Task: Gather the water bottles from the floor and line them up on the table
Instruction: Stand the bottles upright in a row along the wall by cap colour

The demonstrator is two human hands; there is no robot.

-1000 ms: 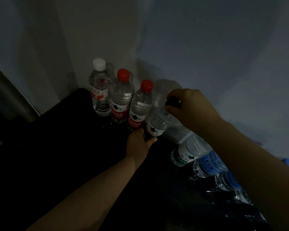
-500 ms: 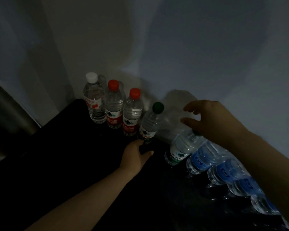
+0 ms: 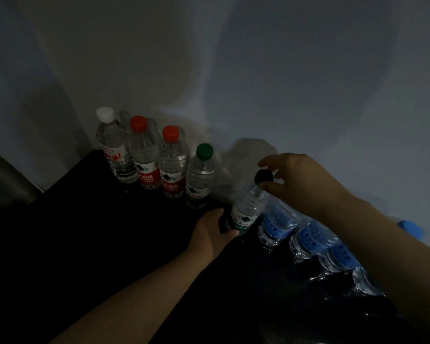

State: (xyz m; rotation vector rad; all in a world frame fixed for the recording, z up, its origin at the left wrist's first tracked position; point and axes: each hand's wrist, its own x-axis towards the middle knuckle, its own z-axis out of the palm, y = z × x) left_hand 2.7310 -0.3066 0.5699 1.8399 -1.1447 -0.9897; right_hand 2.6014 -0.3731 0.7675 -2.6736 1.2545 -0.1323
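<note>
Water bottles stand in a row along the wall on the black table (image 3: 85, 232). From the left they are a white-capped bottle (image 3: 114, 147), two red-capped bottles (image 3: 145, 157) (image 3: 172, 165) and a green-capped bottle (image 3: 199, 180). Right of these a dark-capped bottle (image 3: 248, 207) with a green label leans toward the right. My left hand (image 3: 212, 232) grips its base. My right hand (image 3: 301, 180) pinches its cap between thumb and fingers. Several blue-labelled bottles (image 3: 278, 224) continue the row to the right, partly hidden behind my right forearm.
A pale wall rises directly behind the row. A grey metal surface (image 3: 3, 175) stands past the table's left edge. Something small and blue (image 3: 410, 228) shows beyond my right forearm. The dim light hides the table's front area.
My left hand has slid right from the green-capped bottle's base to the dark-capped bottle's base. My right hand has closed on that bottle's cap. The green-capped bottle stands free.
</note>
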